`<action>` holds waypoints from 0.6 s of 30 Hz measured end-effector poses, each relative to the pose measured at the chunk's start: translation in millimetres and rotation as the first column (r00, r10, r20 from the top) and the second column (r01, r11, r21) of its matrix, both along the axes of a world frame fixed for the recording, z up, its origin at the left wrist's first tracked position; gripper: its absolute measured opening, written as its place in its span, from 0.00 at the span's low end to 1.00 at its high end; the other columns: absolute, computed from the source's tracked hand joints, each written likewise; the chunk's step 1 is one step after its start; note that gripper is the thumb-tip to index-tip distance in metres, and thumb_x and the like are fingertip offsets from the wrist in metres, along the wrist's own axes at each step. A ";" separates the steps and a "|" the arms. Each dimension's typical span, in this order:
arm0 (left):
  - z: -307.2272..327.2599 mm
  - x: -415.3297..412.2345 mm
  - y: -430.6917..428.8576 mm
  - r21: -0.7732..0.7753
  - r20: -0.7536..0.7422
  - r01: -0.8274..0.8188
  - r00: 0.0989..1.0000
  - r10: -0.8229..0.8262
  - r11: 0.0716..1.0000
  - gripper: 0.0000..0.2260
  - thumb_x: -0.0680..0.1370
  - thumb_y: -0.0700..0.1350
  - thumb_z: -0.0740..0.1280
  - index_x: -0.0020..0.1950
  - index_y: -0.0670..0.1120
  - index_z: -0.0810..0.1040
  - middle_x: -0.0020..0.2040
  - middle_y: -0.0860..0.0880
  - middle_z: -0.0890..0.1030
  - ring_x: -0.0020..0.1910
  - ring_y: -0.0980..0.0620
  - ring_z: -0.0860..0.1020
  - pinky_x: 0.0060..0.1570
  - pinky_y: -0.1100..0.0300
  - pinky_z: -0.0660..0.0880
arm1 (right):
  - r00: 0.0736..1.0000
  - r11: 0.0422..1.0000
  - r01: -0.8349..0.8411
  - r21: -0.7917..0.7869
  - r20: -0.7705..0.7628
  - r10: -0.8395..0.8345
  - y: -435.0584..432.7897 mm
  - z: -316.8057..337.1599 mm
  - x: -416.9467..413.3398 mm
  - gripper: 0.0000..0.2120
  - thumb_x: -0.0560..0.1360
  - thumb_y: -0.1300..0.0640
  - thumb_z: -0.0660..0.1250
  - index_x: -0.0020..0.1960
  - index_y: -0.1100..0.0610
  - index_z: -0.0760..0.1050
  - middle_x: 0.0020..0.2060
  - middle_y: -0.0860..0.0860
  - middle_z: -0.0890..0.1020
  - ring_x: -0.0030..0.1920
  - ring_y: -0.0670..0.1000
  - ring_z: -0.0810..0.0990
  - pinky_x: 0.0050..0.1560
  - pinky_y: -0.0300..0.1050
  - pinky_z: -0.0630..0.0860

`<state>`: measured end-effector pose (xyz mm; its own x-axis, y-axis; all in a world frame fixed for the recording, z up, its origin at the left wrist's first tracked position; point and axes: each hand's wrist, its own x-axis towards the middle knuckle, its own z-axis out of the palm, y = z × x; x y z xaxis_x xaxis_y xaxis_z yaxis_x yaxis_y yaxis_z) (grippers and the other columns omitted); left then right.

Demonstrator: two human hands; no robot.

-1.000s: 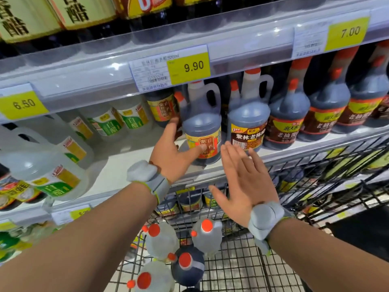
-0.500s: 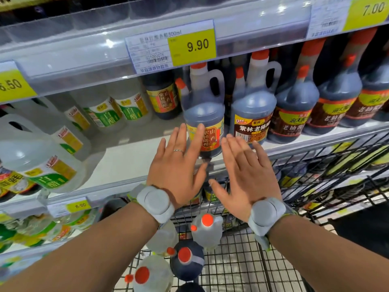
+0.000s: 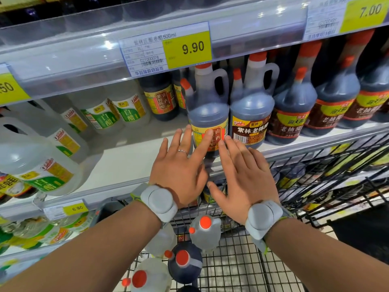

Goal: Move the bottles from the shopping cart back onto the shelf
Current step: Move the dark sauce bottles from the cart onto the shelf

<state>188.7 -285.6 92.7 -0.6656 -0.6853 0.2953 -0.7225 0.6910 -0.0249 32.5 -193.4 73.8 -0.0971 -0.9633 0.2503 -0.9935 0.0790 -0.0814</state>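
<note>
One long white shelf (image 3: pixel 130 161) spans the far side, with clear jugs to the left and dark ones to the right. Nearer and to the right stands the wire shopping cart (image 3: pixel 328 165), with several orange-capped bottles (image 3: pixel 205 232) upright in its near left corner. A dark handled jug (image 3: pixel 207 114) stands at the shelf's near edge. The left hand (image 3: pixel 179 169) has straight, spread fingers, its index fingertip on the jug's label. The right hand (image 3: pixel 246 175), just beside it, holds straight fingers close together, tips by the jug's base.
</note>
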 end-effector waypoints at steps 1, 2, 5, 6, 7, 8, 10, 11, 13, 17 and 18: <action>-0.9 0.1 -0.6 0.001 -0.004 0.007 1.000 -0.007 1.000 0.34 0.77 0.55 0.55 0.83 0.55 0.48 0.79 0.35 0.63 0.77 0.33 0.64 0.72 0.34 0.65 | 1.000 1.000 0.000 0.000 -0.001 0.000 0.1 -0.5 -0.3 0.42 0.76 0.36 0.55 0.81 0.59 0.48 0.80 0.56 0.56 0.79 0.57 0.56 0.77 0.58 0.54; -1.6 0.3 -1.1 0.006 -0.005 0.011 1.000 -0.011 1.000 0.34 0.77 0.55 0.55 0.83 0.55 0.46 0.79 0.35 0.63 0.78 0.33 0.63 0.73 0.35 0.64 | 1.000 1.000 0.002 0.002 -0.004 -0.002 -0.1 -1.2 -0.5 0.42 0.76 0.36 0.54 0.81 0.59 0.47 0.80 0.56 0.56 0.79 0.56 0.55 0.77 0.57 0.53; -1.9 0.6 -3.0 0.014 0.002 0.026 1.000 -0.026 1.000 0.35 0.78 0.55 0.54 0.82 0.57 0.41 0.80 0.35 0.62 0.78 0.33 0.62 0.74 0.35 0.62 | 1.000 1.000 0.005 0.003 -0.003 -0.005 -0.4 -1.3 -0.9 0.43 0.76 0.36 0.55 0.81 0.58 0.47 0.81 0.55 0.54 0.80 0.56 0.54 0.77 0.57 0.52; -1.5 0.4 -3.5 0.014 0.010 0.024 1.000 -0.025 1.000 0.34 0.78 0.56 0.53 0.82 0.58 0.40 0.80 0.35 0.61 0.78 0.33 0.62 0.75 0.35 0.62 | 1.000 1.000 0.005 -0.001 0.003 -0.005 -0.9 -1.9 -0.8 0.43 0.76 0.36 0.55 0.81 0.58 0.47 0.80 0.55 0.54 0.80 0.56 0.54 0.78 0.56 0.52; -1.2 0.5 -3.8 0.019 0.020 0.023 1.000 -0.023 1.000 0.34 0.79 0.56 0.53 0.82 0.58 0.40 0.80 0.35 0.61 0.79 0.33 0.61 0.75 0.35 0.62 | 1.000 1.000 0.004 -0.003 0.009 -0.004 -1.2 -2.2 -0.7 0.43 0.76 0.36 0.55 0.81 0.58 0.47 0.80 0.55 0.54 0.80 0.56 0.54 0.78 0.56 0.52; -0.4 0.9 -3.5 0.029 0.030 0.020 0.999 -0.021 0.999 0.34 0.79 0.56 0.52 0.82 0.58 0.39 0.80 0.35 0.60 0.79 0.34 0.61 0.75 0.35 0.61 | 1.000 1.000 0.002 0.003 0.013 -0.002 -1.0 -1.4 -0.6 0.43 0.76 0.36 0.55 0.81 0.58 0.47 0.81 0.55 0.54 0.80 0.56 0.54 0.77 0.57 0.52; 1.0 1.7 -3.3 0.037 0.041 0.018 0.999 -0.020 0.999 0.34 0.79 0.57 0.52 0.82 0.58 0.39 0.81 0.35 0.58 0.80 0.34 0.59 0.76 0.36 0.59 | 1.000 1.000 -0.003 0.008 0.018 0.003 -0.1 -1.1 -1.0 0.42 0.76 0.36 0.54 0.81 0.58 0.46 0.81 0.55 0.53 0.80 0.56 0.54 0.77 0.57 0.53; 3.3 2.9 -3.8 0.037 0.042 0.019 0.999 -0.021 0.999 0.35 0.78 0.58 0.52 0.82 0.58 0.39 0.82 0.36 0.56 0.80 0.34 0.58 0.76 0.36 0.58 | 1.000 1.000 -0.003 0.009 0.012 0.003 -0.3 0.4 -0.8 0.42 0.76 0.36 0.54 0.81 0.58 0.45 0.81 0.55 0.53 0.80 0.56 0.54 0.77 0.57 0.53; 6.3 5.7 -1.7 0.037 0.043 0.024 0.999 -0.026 0.999 0.36 0.78 0.60 0.53 0.82 0.57 0.39 0.83 0.37 0.53 0.81 0.34 0.54 0.77 0.35 0.55 | 1.000 1.000 0.003 0.026 -0.007 -0.003 2.5 3.1 0.1 0.42 0.76 0.36 0.53 0.81 0.59 0.44 0.81 0.55 0.52 0.79 0.56 0.54 0.77 0.56 0.52; 11.4 13.5 2.2 -0.046 0.068 0.028 0.997 -0.025 0.999 0.38 0.77 0.64 0.56 0.84 0.54 0.48 0.83 0.40 0.51 0.81 0.33 0.50 0.75 0.30 0.52 | 0.999 0.999 0.040 0.031 -0.035 -0.039 1.4 4.8 5.1 0.42 0.77 0.36 0.50 0.81 0.60 0.43 0.81 0.57 0.53 0.80 0.57 0.53 0.78 0.58 0.49; 11.2 13.6 3.3 -0.057 0.074 0.027 0.997 -0.023 0.998 0.38 0.77 0.65 0.57 0.84 0.53 0.49 0.83 0.40 0.51 0.81 0.33 0.50 0.75 0.29 0.51 | 0.998 0.998 0.051 0.027 -0.041 -0.050 1.1 4.4 3.9 0.42 0.77 0.36 0.50 0.81 0.61 0.43 0.81 0.57 0.52 0.80 0.57 0.53 0.78 0.59 0.48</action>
